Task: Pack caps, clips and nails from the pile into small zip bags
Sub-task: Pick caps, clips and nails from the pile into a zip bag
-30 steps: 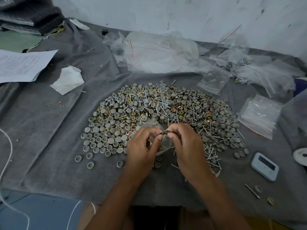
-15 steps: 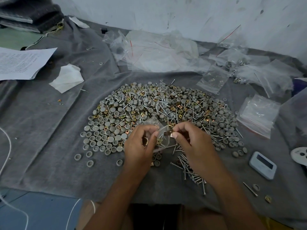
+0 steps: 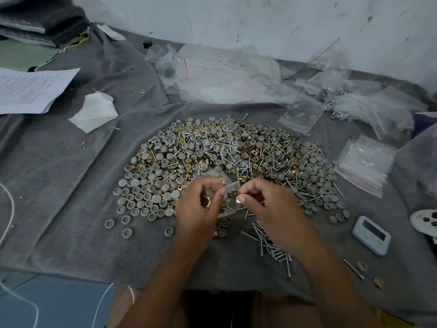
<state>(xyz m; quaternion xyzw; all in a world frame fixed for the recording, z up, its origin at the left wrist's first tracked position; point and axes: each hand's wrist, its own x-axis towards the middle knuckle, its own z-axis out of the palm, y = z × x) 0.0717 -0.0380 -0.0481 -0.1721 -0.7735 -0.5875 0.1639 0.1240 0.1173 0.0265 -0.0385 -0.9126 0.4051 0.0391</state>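
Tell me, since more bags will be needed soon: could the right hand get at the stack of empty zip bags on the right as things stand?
Probably yes. The stack of empty zip bags lies uncovered on the cloth, nothing standing between. But the right hand pinches a clip at the small bag the left hand holds, so it must release first.

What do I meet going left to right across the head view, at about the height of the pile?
Printed papers → white cloth → pile of caps, clips and nails → stack of empty bags.
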